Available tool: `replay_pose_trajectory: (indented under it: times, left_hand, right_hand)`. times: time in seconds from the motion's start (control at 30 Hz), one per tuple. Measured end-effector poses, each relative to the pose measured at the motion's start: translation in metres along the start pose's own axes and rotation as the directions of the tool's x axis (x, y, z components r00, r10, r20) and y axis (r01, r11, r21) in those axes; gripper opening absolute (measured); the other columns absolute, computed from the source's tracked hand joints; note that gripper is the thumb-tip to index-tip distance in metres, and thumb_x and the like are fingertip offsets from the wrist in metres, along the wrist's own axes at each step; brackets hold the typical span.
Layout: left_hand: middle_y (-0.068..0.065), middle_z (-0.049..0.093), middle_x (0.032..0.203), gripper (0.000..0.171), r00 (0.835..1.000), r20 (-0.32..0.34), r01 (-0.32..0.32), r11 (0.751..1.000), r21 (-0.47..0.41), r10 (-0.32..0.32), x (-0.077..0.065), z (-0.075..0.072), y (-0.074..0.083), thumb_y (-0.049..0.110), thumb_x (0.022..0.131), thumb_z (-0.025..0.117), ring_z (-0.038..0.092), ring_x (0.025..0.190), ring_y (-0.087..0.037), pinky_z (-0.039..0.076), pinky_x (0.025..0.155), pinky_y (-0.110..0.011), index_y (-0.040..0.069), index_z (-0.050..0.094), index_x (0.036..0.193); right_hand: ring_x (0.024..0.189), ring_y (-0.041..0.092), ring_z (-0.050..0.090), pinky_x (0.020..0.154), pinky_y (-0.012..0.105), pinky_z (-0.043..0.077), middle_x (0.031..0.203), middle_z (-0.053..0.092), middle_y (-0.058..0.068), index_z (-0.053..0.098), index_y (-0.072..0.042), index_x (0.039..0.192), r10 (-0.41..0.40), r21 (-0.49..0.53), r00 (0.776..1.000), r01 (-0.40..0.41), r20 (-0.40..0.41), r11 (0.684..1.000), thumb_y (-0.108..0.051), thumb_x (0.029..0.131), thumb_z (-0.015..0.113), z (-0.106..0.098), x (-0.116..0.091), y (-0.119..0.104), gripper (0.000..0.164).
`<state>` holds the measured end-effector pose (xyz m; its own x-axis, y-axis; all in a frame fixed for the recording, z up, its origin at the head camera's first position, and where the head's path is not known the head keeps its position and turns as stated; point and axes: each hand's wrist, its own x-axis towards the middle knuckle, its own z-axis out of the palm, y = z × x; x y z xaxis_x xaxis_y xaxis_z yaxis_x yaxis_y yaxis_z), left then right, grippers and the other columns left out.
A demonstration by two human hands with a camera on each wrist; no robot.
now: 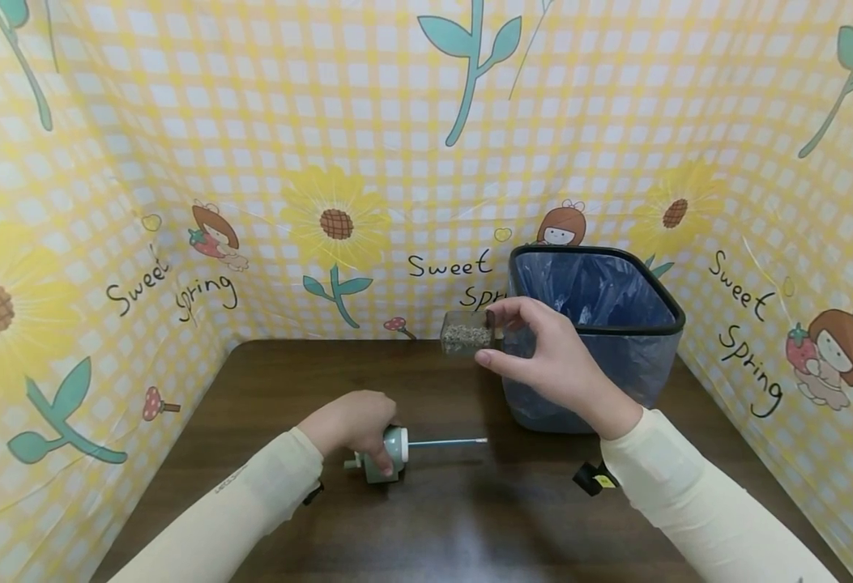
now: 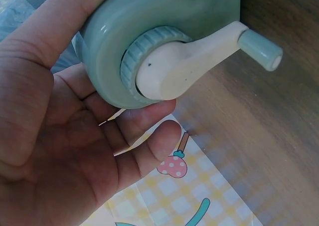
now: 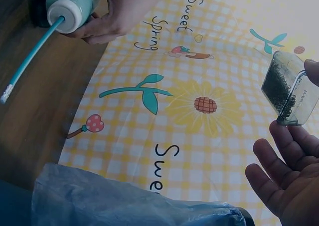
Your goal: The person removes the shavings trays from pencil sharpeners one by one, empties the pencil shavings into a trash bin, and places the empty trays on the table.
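A green crank pencil sharpener (image 1: pixel 394 453) sits on the dark table, and my left hand (image 1: pixel 353 421) grips it from above. Out of its white front collar a blue pencil (image 1: pixel 444 442) points to the right. In the left wrist view, the white crank arm (image 2: pixel 199 56) with its green knob is untouched by the fingers. My right hand (image 1: pixel 546 348) pinches a small clear shavings drawer (image 1: pixel 465 334) between thumb and fingers, raised above the table near the bin. Dark shavings (image 3: pixel 277 89) lie inside the drawer, seen through its wall in the right wrist view.
A bin (image 1: pixel 586 376) with a black rim and a bluish plastic liner stands at the back right, just behind my right hand. Yellow checked cloth (image 1: pixel 251 121) walls the table on the back and both sides. Beside my right wrist is a small black item (image 1: pixel 588 478) with a yellow label.
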<state>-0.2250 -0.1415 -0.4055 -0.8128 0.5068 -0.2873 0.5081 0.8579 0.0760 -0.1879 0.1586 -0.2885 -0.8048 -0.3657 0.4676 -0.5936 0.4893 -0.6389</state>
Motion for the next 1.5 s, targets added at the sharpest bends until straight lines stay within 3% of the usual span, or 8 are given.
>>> replay_pose_trajectory:
  times: [0.23, 0.97, 1.5]
  left_hand:
    - [0.009, 0.061, 0.077, 0.05, 1.0, 0.009, 0.004, 1.0, -0.003, -0.004, 0.0, 0.001, 0.0, 0.053, 0.065, 0.094, 0.056, 0.068, -0.011, 0.051, 0.065, -0.031, 0.016, 0.069, 0.087]
    - [0.008, 0.061, 0.078, 0.052, 1.0, -0.002, 0.007, 1.0, -0.004, -0.007, -0.001, 0.002, -0.001, 0.054, 0.065, 0.093, 0.056, 0.069, -0.011, 0.051, 0.066, -0.031, 0.015, 0.069, 0.089]
    - [0.009, 0.061, 0.076, 0.049, 1.0, -0.006, 0.005, 1.0, -0.009, -0.005, -0.002, -0.001, 0.001, 0.053, 0.064, 0.094, 0.056, 0.068, -0.011, 0.051, 0.065, -0.031, 0.016, 0.071, 0.088]
  right_hand:
    - [0.114, 0.027, 0.06, 0.1, 0.053, 0.047, 0.121, 0.065, -0.002, 0.062, -0.016, 0.13, 0.003, 0.01, 1.0, -0.003, -0.003, 1.0, -0.036, 0.086, 0.084, -0.005, 0.004, 0.0, 0.053]
    - [0.116, 0.028, 0.058, 0.102, 0.05, 0.047, 0.124, 0.063, 0.0, 0.06, -0.012, 0.133, 0.037, -0.011, 0.999, -0.037, -0.018, 0.999, -0.036, 0.088, 0.081, -0.015, 0.009, 0.006, 0.055]
    - [0.109, 0.024, 0.057, 0.096, 0.047, 0.047, 0.121, 0.063, 0.001, 0.061, -0.018, 0.132, 0.047, -0.038, 0.998, -0.049, -0.04, 0.998, -0.04, 0.089, 0.08, -0.021, 0.016, 0.014, 0.053]
